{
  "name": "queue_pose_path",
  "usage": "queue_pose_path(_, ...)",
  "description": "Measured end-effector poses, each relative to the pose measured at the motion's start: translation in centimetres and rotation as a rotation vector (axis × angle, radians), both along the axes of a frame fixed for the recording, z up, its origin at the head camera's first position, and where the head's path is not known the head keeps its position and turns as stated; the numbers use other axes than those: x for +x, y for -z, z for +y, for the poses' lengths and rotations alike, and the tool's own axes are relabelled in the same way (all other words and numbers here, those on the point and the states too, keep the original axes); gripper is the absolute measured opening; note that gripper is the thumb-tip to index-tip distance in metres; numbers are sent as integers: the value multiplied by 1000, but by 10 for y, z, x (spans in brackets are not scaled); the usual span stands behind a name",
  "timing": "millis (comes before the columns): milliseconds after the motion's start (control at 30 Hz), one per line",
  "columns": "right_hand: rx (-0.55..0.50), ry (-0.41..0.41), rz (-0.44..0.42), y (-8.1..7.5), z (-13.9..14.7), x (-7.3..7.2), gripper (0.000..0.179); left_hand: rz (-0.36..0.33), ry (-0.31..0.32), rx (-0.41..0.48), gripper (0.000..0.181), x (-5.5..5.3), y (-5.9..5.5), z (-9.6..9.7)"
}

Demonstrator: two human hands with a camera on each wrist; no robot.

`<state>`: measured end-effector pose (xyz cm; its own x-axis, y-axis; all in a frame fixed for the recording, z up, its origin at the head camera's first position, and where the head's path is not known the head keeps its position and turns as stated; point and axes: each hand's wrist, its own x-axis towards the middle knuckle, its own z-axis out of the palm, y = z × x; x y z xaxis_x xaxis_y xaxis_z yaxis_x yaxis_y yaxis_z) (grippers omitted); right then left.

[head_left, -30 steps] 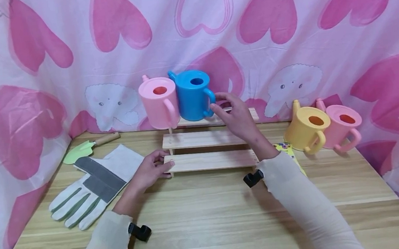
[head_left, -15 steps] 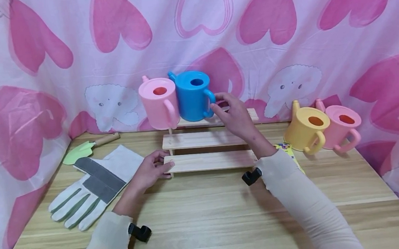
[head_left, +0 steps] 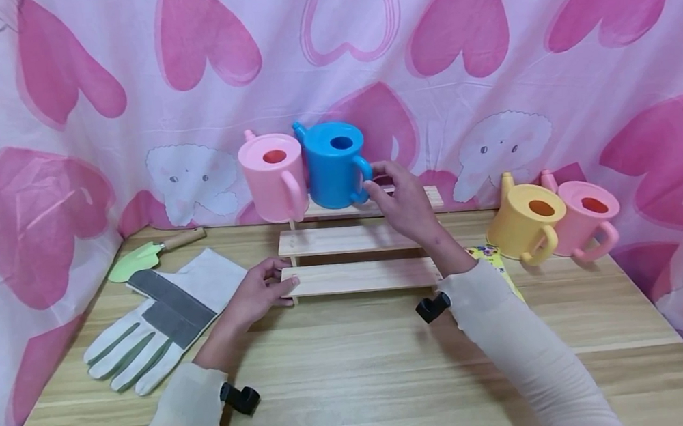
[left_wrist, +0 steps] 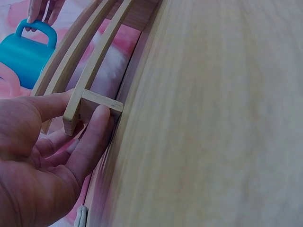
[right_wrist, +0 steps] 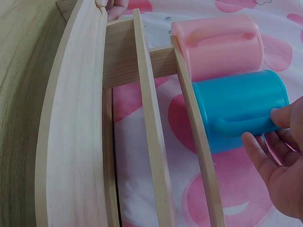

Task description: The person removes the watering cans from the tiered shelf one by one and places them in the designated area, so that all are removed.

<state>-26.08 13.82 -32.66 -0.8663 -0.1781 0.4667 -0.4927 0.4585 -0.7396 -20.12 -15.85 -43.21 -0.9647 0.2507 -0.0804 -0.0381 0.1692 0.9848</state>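
My right hand pinches the handle of a blue watering can between thumb and fingers. The can stands on the top step of a three-step wooden shelf. Just left of it on the same step is a pink watering can, its handle facing me. In the right wrist view the blue can sits close beside the pink can. My left hand grips the left end of the bottom step, thumb on top; the left wrist view shows its fingers round the wooden end piece.
A white-and-grey work glove lies left of the shelf, with a green trowel behind it. To the right stand a yellow watering can and another pink can. A yellow patterned packet lies partly behind my right forearm.
The blue watering can has shifted slightly to the right with my right hand on its handle, widening the gap to the pink can. My left hand stays on the shelf.
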Motion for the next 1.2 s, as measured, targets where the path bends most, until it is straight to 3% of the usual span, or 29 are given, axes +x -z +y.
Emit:
queue_pose_path(500,-37,-11,21,-5,17,21,32,6,-6,14,37,-1,-3,-1)
queue_pose_path(733,-79,-14,-34,-4,38,44,33,4,1,9,39,-1,-3,-1)
queue_pose_path(1200,-17,33,-51,-4,101,96,33,-1,-2,-6,39,1,-2,2)
